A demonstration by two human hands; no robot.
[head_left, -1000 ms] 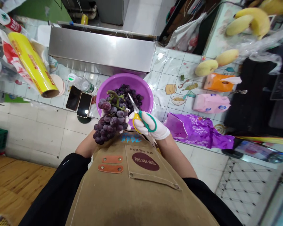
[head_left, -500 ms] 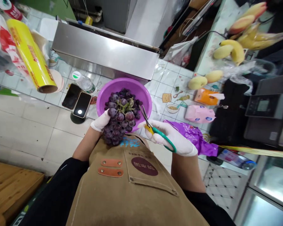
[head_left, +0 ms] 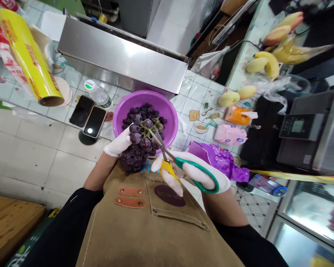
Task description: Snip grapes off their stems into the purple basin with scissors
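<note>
My left hand (head_left: pixel 119 144), in a white glove, grips a bunch of dark purple grapes (head_left: pixel 136 150) from its left side. The bunch hangs over the near rim of a purple basin (head_left: pixel 171 111), its green stems facing up. Loose grapes (head_left: pixel 146 110) lie inside the basin. In my gloved right hand (head_left: pixel 195 172) is a pair of scissors (head_left: pixel 163 148) with one green and one yellow handle loop. Fingers pass through the loops, and the slightly parted blades reach the stems at the top of the bunch.
Behind the basin stands a long steel box (head_left: pixel 122 55). To the left are two phones (head_left: pixel 94 120), a plastic bottle (head_left: pixel 98 94) and a yellow film roll (head_left: pixel 30 59). On the right lie a purple bag (head_left: pixel 219 159), tissue packs (head_left: pixel 230 134), mangoes (head_left: pixel 229 99) and a scale (head_left: pixel 297 126).
My right hand has brought the scissors leftward to the stems, and its fingers have spread the handles. The bunch stays in my left hand, turned slightly. The camera view has shifted a little.
</note>
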